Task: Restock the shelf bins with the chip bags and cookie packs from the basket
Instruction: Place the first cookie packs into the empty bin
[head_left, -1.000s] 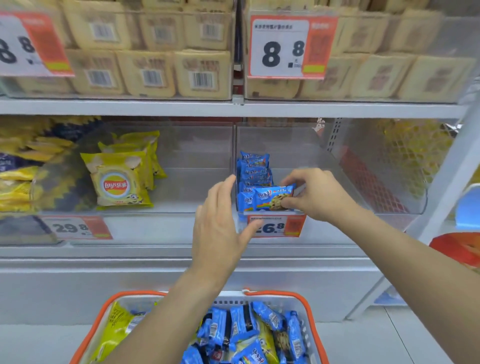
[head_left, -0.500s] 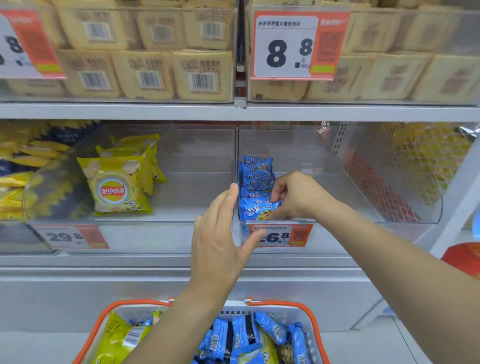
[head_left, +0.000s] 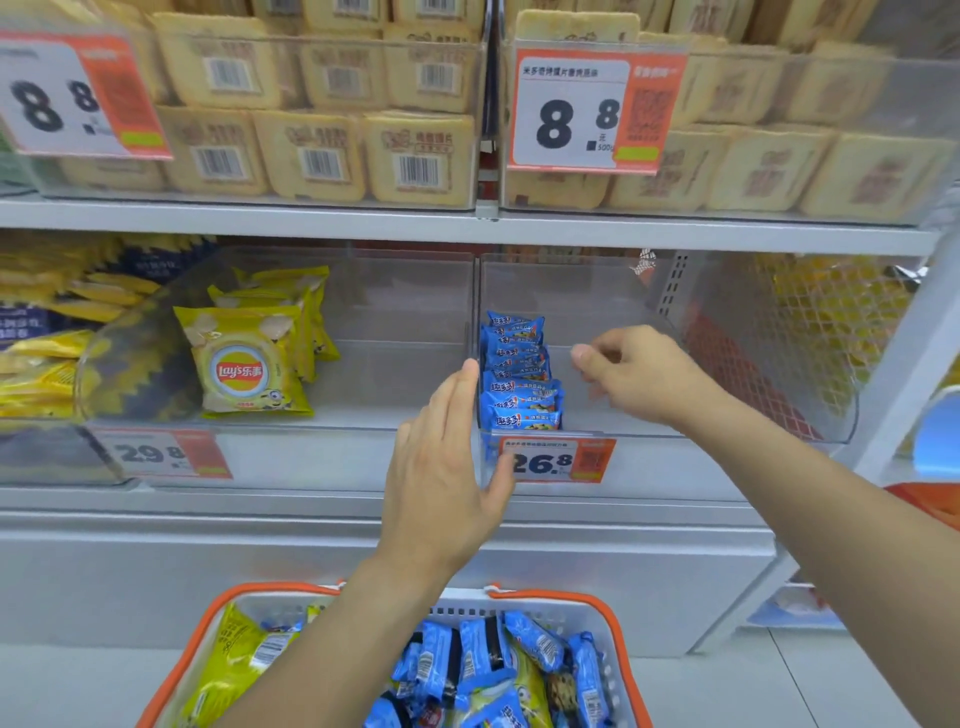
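Observation:
A row of blue cookie packs (head_left: 519, 374) stands along the left wall of the clear right bin (head_left: 727, 436). My right hand (head_left: 639, 374) hovers inside that bin just right of the row, fingers loosely curled and holding nothing. With straight fingers, my left hand (head_left: 441, 467) rests flat against the bin's front left corner. Yellow chip bags (head_left: 249, 358) stand in the clear left bin (head_left: 395, 332). Below, the orange-rimmed basket (head_left: 618, 618) holds several blue cookie packs (head_left: 483, 660) and yellow chip bags (head_left: 234, 660).
The upper shelf carries bins of beige cracker packs (head_left: 317, 156) with price tags (head_left: 587, 109). Price tags (head_left: 556, 460) hang on the lower bins' fronts. A white shelf upright (head_left: 904, 364) rises at right; more yellow bags (head_left: 36, 358) fill the far left bin.
My right hand has set the cookie pack down at the front of the row, let go and drawn back to the right. My left hand stays at the bin's corner.

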